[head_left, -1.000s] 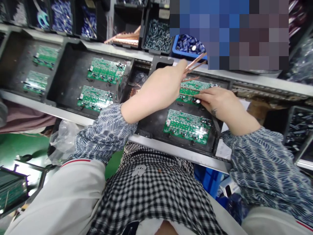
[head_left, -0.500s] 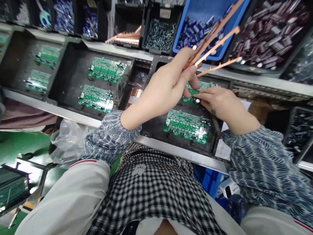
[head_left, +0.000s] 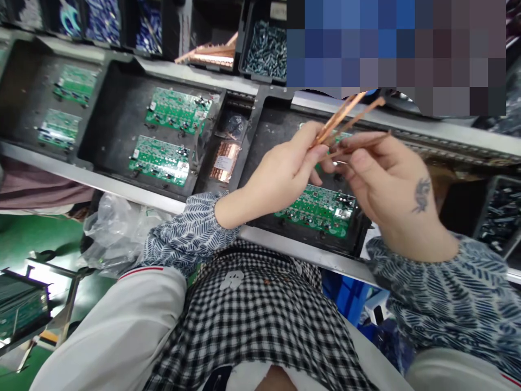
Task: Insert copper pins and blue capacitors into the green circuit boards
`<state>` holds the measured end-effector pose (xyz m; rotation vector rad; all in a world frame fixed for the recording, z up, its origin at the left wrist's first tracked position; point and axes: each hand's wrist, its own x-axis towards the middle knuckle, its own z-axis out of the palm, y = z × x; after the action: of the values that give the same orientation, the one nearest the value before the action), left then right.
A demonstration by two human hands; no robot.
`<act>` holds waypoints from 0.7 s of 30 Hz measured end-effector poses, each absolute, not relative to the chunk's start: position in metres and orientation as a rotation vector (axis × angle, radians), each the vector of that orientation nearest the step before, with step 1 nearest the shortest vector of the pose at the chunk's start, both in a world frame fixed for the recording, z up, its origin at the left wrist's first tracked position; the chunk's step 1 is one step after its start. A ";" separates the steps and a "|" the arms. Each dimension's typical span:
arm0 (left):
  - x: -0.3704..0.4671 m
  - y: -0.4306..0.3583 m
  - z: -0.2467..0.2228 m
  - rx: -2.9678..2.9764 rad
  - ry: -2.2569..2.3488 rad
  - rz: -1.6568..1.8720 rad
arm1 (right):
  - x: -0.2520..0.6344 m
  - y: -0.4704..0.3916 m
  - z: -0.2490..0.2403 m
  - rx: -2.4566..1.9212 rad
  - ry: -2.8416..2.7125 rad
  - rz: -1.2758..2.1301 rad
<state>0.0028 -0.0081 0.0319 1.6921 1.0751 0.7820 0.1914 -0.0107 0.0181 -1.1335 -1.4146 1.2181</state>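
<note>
My left hand [head_left: 291,168] is closed around several thin copper strips [head_left: 342,117], which fan out up and to the right. Close beside it, my right hand [head_left: 391,184] has its thumb and fingers curled on one toothed copper strip [head_left: 368,142] from that bunch; its fingertips partly hide the hold. Both hands are raised over a black tray [head_left: 268,130]. In that tray, a green circuit board [head_left: 317,212] lies below the hands. A second board behind them is mostly covered by the fingers.
Another black tray [head_left: 109,130] with two green boards [head_left: 179,108] stands to the left. Between the trays lies a labelled copper pack [head_left: 224,162]. Bins along the back hold copper strips [head_left: 215,54] and screws [head_left: 266,49]. A pixelated patch covers the upper right.
My right hand has lifted off the rear board, turned, and taken hold of one copper strip. The left hand has come down slightly, with the bunch lower.
</note>
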 end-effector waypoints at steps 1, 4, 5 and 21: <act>0.004 -0.009 0.033 1.715 1.055 0.769 | 0.186 -0.015 0.021 -1.115 -1.304 1.247; -0.005 -0.009 0.039 1.785 1.061 0.739 | 0.187 -0.024 0.022 -1.106 -1.251 0.987; -0.012 -0.008 0.041 1.810 1.087 0.726 | 0.192 -0.026 0.020 -1.115 -1.317 0.821; -0.060 0.008 0.023 2.155 1.173 0.121 | 0.204 -0.055 -0.038 -1.100 -2.691 0.187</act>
<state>-0.0597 0.0078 0.0234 2.1548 1.1730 0.1206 0.2040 -0.0549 -0.0376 -1.1000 -2.6912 0.1866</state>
